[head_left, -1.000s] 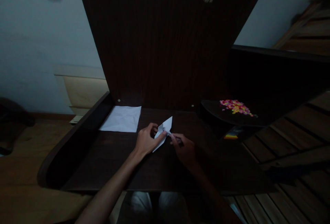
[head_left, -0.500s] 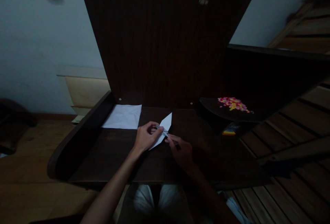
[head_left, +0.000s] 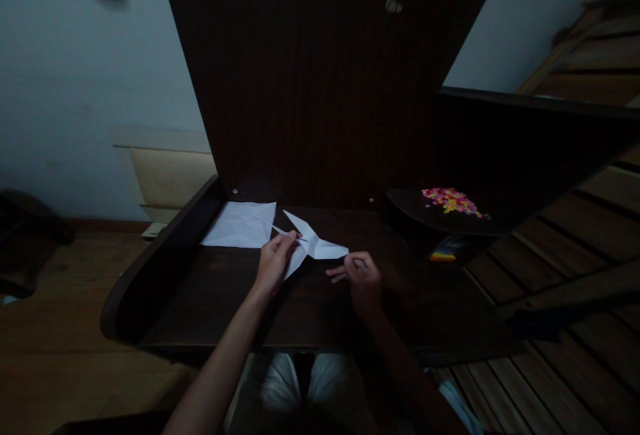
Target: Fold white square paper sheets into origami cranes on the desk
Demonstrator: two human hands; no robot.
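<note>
Between my hands is a folded white paper figure with several pointed arms, held just over the dark desk. My left hand pinches its left part between thumb and fingers; a thin point sticks out past the fingertips. At the right, my right hand grips the tip of a wide paper flap between thumb and forefinger, its other fingers stretched out loosely. A flat, creased white paper sheet lies on the desk beyond my left hand.
The dark wooden desk has a raised side panel at its left and a tall back board. On a corner shelf to the right lies a heap of small pink, red and yellow pieces. A rainbow-coloured item sits below it.
The paper figure has turned and spread, with a flap now pulled out to the right. My right hand has moved slightly right with that flap's tip; my left hand has shifted a little left.
</note>
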